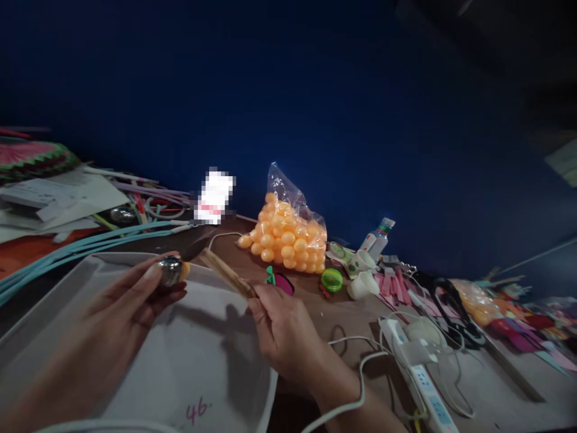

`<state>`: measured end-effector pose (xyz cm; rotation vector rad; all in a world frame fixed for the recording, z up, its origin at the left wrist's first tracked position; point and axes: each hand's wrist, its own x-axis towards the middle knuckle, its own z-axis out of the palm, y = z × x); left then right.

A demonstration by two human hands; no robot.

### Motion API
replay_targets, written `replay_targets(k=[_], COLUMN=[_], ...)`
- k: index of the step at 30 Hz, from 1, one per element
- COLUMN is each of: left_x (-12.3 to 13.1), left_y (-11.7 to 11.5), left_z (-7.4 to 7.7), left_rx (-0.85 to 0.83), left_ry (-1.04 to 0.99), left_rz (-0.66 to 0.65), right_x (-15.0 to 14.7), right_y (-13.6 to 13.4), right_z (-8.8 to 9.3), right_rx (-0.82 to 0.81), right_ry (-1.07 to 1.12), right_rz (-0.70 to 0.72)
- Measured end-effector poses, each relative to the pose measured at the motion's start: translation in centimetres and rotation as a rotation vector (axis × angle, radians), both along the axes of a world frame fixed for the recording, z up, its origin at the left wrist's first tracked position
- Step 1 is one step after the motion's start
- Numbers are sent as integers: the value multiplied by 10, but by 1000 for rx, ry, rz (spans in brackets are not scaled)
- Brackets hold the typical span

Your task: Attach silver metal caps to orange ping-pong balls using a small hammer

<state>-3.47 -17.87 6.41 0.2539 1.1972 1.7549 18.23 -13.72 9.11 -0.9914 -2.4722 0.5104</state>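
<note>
My left hand [121, 300] pinches a small orange ball [184, 270] capped by a shiny metal piece [170, 270], held over a white tray [211, 373]. My right hand [282, 328] grips the wooden handle of a tool [225, 273]; its dark tip [198, 248] points at the ball. Behind them stands a clear plastic bag of orange balls [286, 231].
Blue tubes [81, 243] and papers lie at the left. A white power strip [421, 376] with cables, black scissors [451, 307], a small bottle [377, 237], a green lid [332, 279] and pink paper scraps crowd the brown table at the right. A blue wall stands behind.
</note>
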Motion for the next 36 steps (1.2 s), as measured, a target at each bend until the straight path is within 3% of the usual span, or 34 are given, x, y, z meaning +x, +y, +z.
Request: replay_targets(k=[16,31,36], left_x=[5,3,5], left_y=[6,5,7], left_z=[14,5,14], left_rx=[19,80,40], left_ry=[85,140,36], left_rz=[36,15,47], right_x=[1,1,0], right_y=[-4,-6,-5], right_z=[8,8,6], right_rx=[-2,-18,-10], right_ry=[72,114,101], right_rz=[7,-17,19])
